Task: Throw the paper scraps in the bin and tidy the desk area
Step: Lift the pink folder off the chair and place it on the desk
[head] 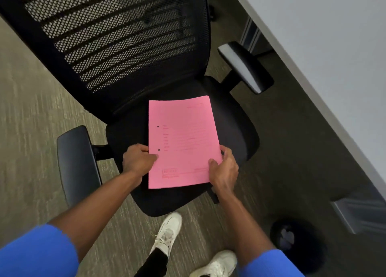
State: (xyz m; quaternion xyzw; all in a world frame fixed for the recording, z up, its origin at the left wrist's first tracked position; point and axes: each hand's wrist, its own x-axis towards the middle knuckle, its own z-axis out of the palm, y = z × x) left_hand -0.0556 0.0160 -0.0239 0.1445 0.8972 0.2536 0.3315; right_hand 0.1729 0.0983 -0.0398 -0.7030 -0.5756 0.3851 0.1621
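Observation:
A pink folder (181, 141) with two punched holes along its left edge lies over the seat of a black office chair (236, 130). My left hand (136, 161) grips the folder's lower left edge, thumb on top. My right hand (224, 169) grips its lower right corner, thumb on top and fingers underneath. A round black bin (298, 245) stands on the floor at the lower right, with crumpled paper scraps (287, 237) inside it.
The chair's mesh backrest (117, 40) fills the upper left, and armrests (76, 164) stick out on both sides. A grey desk top (334, 46) runs along the right with a metal leg (359, 214) below. My white shoes (167, 232) stand on grey carpet.

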